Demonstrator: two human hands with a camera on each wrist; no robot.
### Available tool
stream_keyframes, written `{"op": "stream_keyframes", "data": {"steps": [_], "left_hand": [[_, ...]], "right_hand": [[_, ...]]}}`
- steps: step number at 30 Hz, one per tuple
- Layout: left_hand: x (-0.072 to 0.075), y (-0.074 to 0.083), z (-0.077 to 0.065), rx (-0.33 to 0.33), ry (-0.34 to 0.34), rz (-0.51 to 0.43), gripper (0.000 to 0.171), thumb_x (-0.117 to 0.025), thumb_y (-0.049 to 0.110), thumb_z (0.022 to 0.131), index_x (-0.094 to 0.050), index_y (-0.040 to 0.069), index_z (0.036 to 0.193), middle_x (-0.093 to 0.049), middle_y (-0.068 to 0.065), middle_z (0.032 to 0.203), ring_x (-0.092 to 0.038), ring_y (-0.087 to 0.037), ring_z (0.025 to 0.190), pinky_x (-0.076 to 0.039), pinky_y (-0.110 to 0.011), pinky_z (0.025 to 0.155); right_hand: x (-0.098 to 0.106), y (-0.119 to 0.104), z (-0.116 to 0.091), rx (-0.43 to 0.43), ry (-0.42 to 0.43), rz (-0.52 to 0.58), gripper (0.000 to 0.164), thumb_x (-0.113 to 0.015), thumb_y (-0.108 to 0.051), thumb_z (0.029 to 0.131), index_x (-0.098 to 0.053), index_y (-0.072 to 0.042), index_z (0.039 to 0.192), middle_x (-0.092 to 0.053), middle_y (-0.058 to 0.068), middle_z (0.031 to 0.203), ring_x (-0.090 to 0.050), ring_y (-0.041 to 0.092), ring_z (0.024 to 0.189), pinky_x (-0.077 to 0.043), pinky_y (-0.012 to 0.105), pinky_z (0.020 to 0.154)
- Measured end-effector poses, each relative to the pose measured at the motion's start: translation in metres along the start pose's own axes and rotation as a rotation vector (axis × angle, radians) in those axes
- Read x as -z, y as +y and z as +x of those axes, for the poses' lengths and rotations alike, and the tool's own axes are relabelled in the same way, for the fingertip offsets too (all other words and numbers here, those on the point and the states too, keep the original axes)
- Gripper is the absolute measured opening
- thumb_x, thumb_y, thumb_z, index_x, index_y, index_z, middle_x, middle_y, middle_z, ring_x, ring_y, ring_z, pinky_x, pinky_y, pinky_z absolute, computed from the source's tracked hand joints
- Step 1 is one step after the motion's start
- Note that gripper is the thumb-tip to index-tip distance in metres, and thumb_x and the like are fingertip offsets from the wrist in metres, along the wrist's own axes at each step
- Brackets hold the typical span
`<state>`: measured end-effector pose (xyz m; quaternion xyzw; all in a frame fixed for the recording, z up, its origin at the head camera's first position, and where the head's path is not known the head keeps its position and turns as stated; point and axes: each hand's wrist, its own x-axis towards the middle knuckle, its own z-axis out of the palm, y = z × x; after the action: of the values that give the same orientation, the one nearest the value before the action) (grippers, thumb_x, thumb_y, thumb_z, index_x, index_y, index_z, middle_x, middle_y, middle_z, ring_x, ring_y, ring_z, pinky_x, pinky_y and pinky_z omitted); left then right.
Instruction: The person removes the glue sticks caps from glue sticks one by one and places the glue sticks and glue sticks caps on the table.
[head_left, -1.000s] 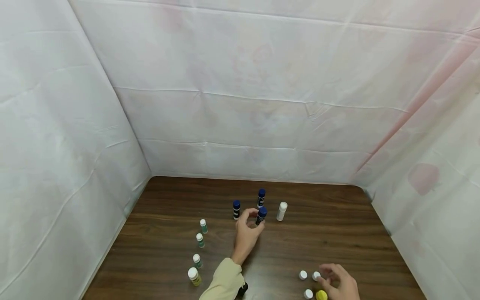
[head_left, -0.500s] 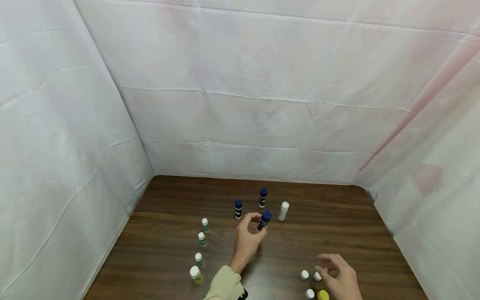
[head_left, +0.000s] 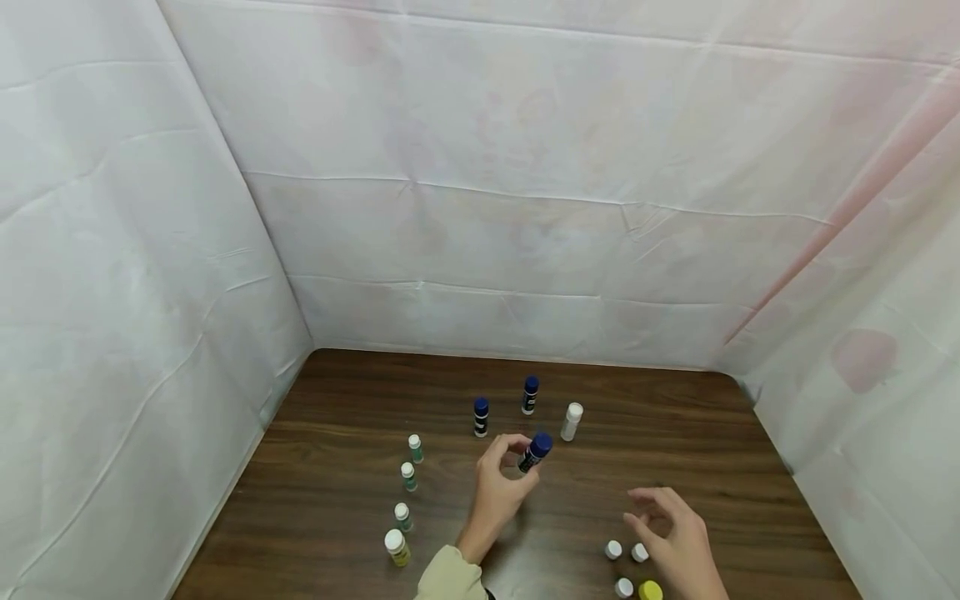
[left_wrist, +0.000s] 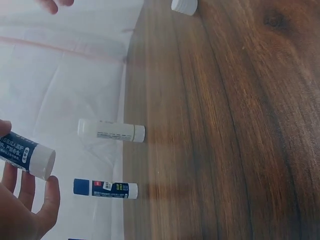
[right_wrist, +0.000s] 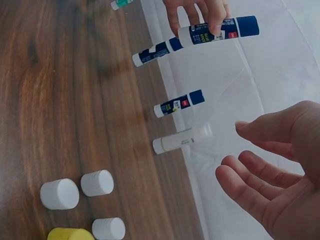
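A blue-capped glue stick [head_left: 536, 451] is pinched between the fingers and thumb of my left hand [head_left: 498, 490], tilted and raised over the table. Its white base [left_wrist: 42, 161] points out of the grip in the left wrist view. My right hand [head_left: 675, 533] hovers with parted fingers and holds nothing, just above several small caps: white caps [right_wrist: 59, 194] and a yellow cap [head_left: 650, 591]. Beyond the left hand stand two more blue-capped glue sticks, a left one [head_left: 481, 417] and a far one [head_left: 530, 395], plus a white glue stick [head_left: 572, 422].
On the left, several small green bottles with white caps, such as this bottle [head_left: 416, 448], stand in a row with a yellow bottle [head_left: 397, 547] at the near end. White cloth [head_left: 487, 317] walls the brown wooden table [head_left: 360, 392] at the back and both sides.
My left hand lifts the glue stick and brings it slightly nearer and to the right. The right hand has risen away from the caps, its thumb and fingers parted.
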<state>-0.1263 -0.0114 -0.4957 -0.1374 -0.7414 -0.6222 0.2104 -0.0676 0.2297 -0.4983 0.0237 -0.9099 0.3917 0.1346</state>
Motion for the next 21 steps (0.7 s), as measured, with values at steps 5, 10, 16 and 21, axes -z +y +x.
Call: {"op": "stream_keyframes", "data": {"steps": [5, 10, 16, 21], "left_hand": [[-0.001, -0.010, -0.006, 0.001, -0.005, 0.012, 0.037, -0.075, -0.009, 0.064, -0.065, 0.007, 0.096, -0.065, -0.005, 0.089, -0.061, -0.032, 0.084, -0.051, -0.042, 0.068], [-0.002, -0.026, -0.012, 0.018, -0.019, 0.028, 0.040, -0.077, -0.003, 0.064, -0.066, 0.017, 0.097, -0.065, 0.005, 0.091, -0.061, -0.018, 0.085, -0.050, -0.040, 0.069], [0.002, -0.027, -0.017, -0.034, -0.053, 0.024, 0.044, -0.077, 0.000, 0.064, -0.065, 0.023, 0.099, -0.064, 0.010, 0.091, -0.060, -0.014, 0.080, -0.051, -0.033, 0.066], [0.005, -0.020, -0.020, -0.057, -0.072, 0.041, 0.044, -0.077, -0.002, 0.063, -0.065, 0.021, 0.099, -0.063, 0.009, 0.090, -0.060, -0.016, 0.078, -0.050, -0.032, 0.064]], "right_hand": [[0.001, -0.006, 0.004, 0.008, 0.005, 0.014, 0.037, -0.079, 0.004, 0.069, -0.066, -0.016, 0.097, -0.060, -0.007, 0.091, -0.056, 0.003, 0.069, -0.051, 0.022, 0.055], [0.000, -0.012, 0.006, 0.078, 0.029, 0.047, 0.039, -0.080, 0.006, 0.067, -0.066, -0.015, 0.098, -0.061, -0.006, 0.092, -0.057, 0.003, 0.070, -0.051, 0.022, 0.053], [-0.002, -0.018, 0.009, 0.124, 0.032, 0.068, 0.042, -0.079, 0.009, 0.066, -0.066, -0.014, 0.099, -0.061, -0.006, 0.094, -0.058, 0.004, 0.073, -0.052, 0.020, 0.057], [-0.002, -0.024, 0.011, 0.133, 0.031, 0.072, 0.042, -0.079, 0.009, 0.066, -0.066, -0.015, 0.098, -0.061, -0.006, 0.094, -0.058, 0.004, 0.072, -0.052, 0.022, 0.054]]}}
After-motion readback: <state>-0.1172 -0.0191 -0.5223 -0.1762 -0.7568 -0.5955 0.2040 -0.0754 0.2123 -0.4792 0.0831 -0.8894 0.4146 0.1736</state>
